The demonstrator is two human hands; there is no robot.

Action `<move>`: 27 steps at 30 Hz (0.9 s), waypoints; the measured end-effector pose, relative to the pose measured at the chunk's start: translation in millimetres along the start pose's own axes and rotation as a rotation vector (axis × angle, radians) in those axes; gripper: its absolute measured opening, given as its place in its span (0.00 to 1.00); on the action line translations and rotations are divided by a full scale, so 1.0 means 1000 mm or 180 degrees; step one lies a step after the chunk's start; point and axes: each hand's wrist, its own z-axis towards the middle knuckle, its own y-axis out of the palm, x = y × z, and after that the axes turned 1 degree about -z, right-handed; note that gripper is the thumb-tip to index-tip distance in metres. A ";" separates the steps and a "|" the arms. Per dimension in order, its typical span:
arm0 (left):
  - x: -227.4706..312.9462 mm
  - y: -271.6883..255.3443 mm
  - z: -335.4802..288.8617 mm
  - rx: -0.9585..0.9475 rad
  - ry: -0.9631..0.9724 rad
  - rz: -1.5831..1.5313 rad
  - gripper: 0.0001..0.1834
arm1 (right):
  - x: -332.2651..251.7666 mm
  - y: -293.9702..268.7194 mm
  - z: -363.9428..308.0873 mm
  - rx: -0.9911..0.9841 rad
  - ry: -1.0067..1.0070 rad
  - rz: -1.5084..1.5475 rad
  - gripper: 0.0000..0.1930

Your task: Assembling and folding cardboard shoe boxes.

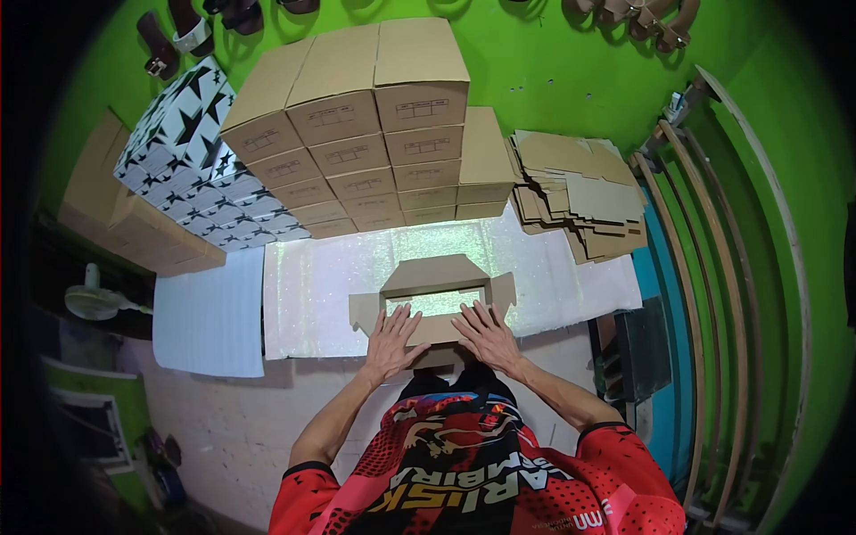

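A partly folded brown cardboard box (434, 270) lies at the near edge of the table, its flaps spread outward and its middle open, so the shiny table cover shows through. My left hand (390, 342) rests flat on the left part of the box's near panel, fingers stretched toward the opening. On the right part of the same panel lies my right hand (489, 338), its fingers also spread. Neither hand grips anything. Part of the near panel is hidden under my hands.
Closed brown boxes (343, 147) are stacked along the back of the table (571, 299), left of a pile of flat cardboard blanks (593, 192). White boxes with black stars (192, 143) stand farther left. A wooden rack (704, 232) is at the right. Sandals hang on the green wall.
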 end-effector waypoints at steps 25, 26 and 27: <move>0.036 -0.009 0.029 -0.0058 0.0299 -0.0180 0.51 | 0.003 -0.010 0.002 -0.0184 0.0714 0.0423 0.54; 0.042 -0.007 0.039 -0.0204 0.0383 -0.0162 0.53 | 0.003 -0.009 0.001 -0.0116 0.0671 0.0490 0.54; 0.049 -0.005 0.047 -0.0228 0.0431 -0.0078 0.54 | 0.005 -0.008 -0.001 -0.0048 0.0632 0.0554 0.54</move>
